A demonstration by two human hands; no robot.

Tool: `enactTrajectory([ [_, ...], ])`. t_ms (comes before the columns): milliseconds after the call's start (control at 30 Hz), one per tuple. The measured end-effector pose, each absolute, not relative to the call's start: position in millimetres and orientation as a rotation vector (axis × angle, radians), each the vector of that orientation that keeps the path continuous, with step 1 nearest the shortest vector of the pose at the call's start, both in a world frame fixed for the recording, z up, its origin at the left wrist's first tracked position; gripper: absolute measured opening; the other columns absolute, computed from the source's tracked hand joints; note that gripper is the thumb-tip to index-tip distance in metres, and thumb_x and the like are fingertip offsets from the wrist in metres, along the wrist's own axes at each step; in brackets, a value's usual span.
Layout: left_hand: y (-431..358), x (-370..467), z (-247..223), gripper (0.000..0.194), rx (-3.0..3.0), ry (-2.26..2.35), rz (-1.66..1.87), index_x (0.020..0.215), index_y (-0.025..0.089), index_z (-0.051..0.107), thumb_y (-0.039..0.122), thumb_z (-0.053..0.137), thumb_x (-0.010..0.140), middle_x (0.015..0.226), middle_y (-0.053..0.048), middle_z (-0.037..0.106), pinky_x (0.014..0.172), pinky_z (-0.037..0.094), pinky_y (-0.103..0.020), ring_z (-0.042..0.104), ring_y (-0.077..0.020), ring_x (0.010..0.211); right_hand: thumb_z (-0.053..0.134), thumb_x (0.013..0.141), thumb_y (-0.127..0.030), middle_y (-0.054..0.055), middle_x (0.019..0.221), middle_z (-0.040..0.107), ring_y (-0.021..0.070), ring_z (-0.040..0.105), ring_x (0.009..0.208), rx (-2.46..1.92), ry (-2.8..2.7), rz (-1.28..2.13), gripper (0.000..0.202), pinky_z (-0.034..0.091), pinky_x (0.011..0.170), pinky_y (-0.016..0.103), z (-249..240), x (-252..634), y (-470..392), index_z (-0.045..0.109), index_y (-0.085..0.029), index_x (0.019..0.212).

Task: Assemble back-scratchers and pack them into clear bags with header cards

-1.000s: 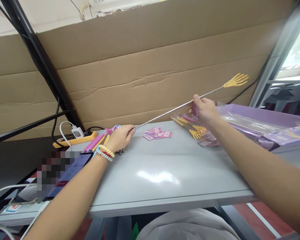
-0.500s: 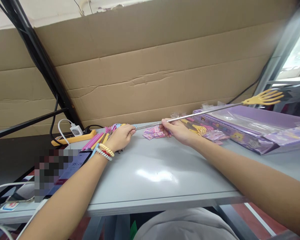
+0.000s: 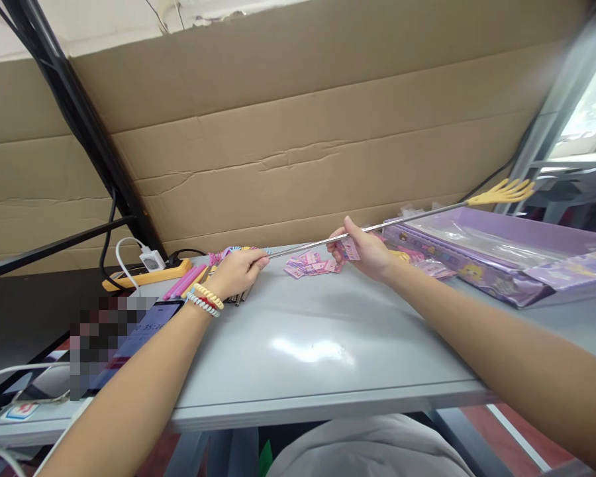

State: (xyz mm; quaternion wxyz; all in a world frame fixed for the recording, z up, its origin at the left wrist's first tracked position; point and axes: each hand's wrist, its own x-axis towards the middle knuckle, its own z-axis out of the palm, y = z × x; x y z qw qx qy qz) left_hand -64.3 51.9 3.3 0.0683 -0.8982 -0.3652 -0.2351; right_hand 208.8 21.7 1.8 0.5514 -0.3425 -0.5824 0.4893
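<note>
Your left hand (image 3: 238,270) pinches the back scratcher's (image 3: 407,217) handle end at 10 o'clock on the desk (image 3: 298,344); right hand (image 3: 365,252) pinches mid-rod plus a pink card (image 3: 348,249). Rod looks light, thin, slippery, bendable; grip near joints.

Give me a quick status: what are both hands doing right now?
Left hand grips the handle end of the extended back scratcher. Right hand pinches its rod, holding a small pink card. Loose pink cards lie on the table below.
</note>
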Motion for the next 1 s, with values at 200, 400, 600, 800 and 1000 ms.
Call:
enactTrajectory([
  [200,55,-72,7,0.042,-2.585,-1.28,-0.8,0.08,0.019,0.066,0.051,0.039,0.089,0.075,-0.004,0.069,0.06,0.037,-0.025,0.06,-0.0162,0.069,0.059,0.066,-0.073,0.004,0.056,0.055,0.0125,0.047,0.046,-0.812,-1.369,1.057,0.055,0.036,0.043,0.027,10,230,30,0.056,-0.018,0.059],
  [400,58,-81,10,0.048,-2.407,-1.421,-0.814,0.067,0.019,0.061,0.059,0.041,0.085,0.063,-0.003,0.064,0.054,0.03,-0.026,0.053,-0.0148,0.058,0.057,0.072,-0.066,0.001,0.058,0.049,0.0133,0.049,0.05,-0.78,-1.303,1.135,0.047,0.039,0.049,0.028,17,253,34,0.052,-0.02,0.062],
  [600,65,-92,7,0.051,-2.449,-1.428,-0.819,0.068,0.018,0.061,0.061,0.039,0.084,0.06,-0.002,0.06,0.054,0.03,-0.026,0.049,-0.0139,0.056,0.058,0.074,-0.048,-0.003,0.058,0.037,0.0109,0.039,0.05,-0.789,-1.316,1.168,0.034,0.041,0.055,0.028,21,249,29,0.041,-0.021,0.062],
  [800,61,-88,8,0.049,-2.556,-1.391,-0.807,0.069,0.018,0.063,0.057,0.04,0.085,0.058,0.0,0.059,0.052,0.029,-0.025,0.045,-0.0125,0.053,0.048,0.076,-0.042,-0.003,0.052,0.025,0.0118,0.029,0.05,-0.79,-1.363,1.021,0.034,0.035,0.052,0.027,20,246,29,0.035,-0.021,0.053],
  [1000,56,-83,8,0.045,-2.617,-1.355,-0.692,0.062,0.018,0.057,0.05,0.037,0.089,0.056,0.001,0.056,0.053,0.028,-0.026,0.046,-0.0128,0.054,0.046,0.076,-0.04,-0.002,0.05,0.026,0.0125,0.03,0.05,-0.791,-1.391,0.97,0.035,0.033,0.053,0.027,15,246,31,0.036,-0.021,0.048],
])
